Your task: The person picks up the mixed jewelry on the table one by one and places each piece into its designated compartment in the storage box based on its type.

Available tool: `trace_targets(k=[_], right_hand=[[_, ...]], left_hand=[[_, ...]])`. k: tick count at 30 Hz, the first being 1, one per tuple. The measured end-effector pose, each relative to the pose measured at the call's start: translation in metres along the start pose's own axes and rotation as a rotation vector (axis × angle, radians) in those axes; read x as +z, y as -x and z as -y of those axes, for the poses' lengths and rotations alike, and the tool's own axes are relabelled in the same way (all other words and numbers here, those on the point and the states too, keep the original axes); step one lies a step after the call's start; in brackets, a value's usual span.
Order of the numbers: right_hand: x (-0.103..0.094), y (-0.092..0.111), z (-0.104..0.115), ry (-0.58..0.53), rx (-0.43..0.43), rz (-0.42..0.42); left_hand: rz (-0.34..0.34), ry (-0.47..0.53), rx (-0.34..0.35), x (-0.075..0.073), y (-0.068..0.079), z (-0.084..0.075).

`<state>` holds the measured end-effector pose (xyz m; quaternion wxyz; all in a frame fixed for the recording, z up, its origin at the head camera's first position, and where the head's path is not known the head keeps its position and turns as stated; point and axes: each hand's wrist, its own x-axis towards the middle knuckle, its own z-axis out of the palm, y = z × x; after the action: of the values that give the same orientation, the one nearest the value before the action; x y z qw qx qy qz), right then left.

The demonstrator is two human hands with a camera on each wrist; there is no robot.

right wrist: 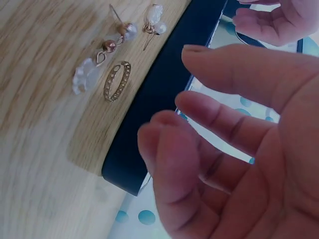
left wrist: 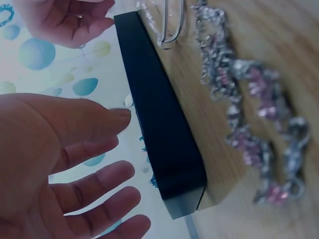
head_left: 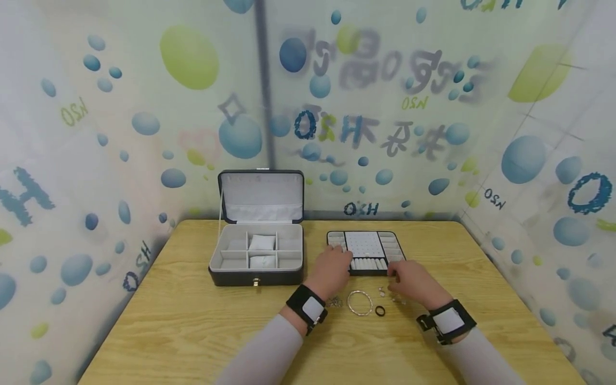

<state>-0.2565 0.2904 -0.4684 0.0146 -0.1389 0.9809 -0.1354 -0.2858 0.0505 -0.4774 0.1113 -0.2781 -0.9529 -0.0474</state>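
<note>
A black jewelry tray (head_left: 364,245) with pale compartments and ring rolls lies on the table. My left hand (head_left: 331,270) is at its front left corner; in the left wrist view the thumb and the loosely bent fingers (left wrist: 99,172) are apart beside the black side wall (left wrist: 159,119), holding nothing visible. Near the front right corner is my right hand (head_left: 414,280), its fingers (right wrist: 169,159) bent and its thumb apart from them, with nothing seen between. In front lie a pink-stone bracelet (left wrist: 249,99), a bangle (head_left: 360,303), a black ring (head_left: 380,310), a gold-coloured ring (right wrist: 117,81) and pearl earrings (right wrist: 107,50).
Left of the tray stands an open black jewelry box (head_left: 257,278), its lid (head_left: 263,195) raised. White cushions (head_left: 262,243) sit in two of its compartments. The wooden table (head_left: 159,321) meets a patterned curtain (head_left: 337,160) at the back.
</note>
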Motion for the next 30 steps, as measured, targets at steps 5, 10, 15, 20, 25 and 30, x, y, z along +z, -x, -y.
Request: trace_targets(k=[5,10,15,20,25,30], right_hand=[[-0.001,0.002,0.003,-0.06,0.006,0.039],[-0.004,0.003,0.006,-0.093,0.045,0.104],[-0.004,0.003,0.003,-0.068,0.048,0.132],[0.0,0.004,-0.002,-0.07,0.03,0.121],[0.004,0.003,-0.002,-0.084,0.013,0.12],[0.004,0.003,-0.001,-0.078,0.025,0.141]], left_hand=[[0.008,-0.096,0.031,0.007,0.001,0.0],[0.016,-0.087,0.021,0.009,0.003,0.001],[0.016,-0.045,-0.019,0.009,0.003,0.001],[0.006,-0.032,-0.02,0.01,0.002,0.0],[-0.018,-0.039,-0.032,0.012,0.003,0.001],[-0.043,-0.064,-0.023,0.015,0.001,0.0]])
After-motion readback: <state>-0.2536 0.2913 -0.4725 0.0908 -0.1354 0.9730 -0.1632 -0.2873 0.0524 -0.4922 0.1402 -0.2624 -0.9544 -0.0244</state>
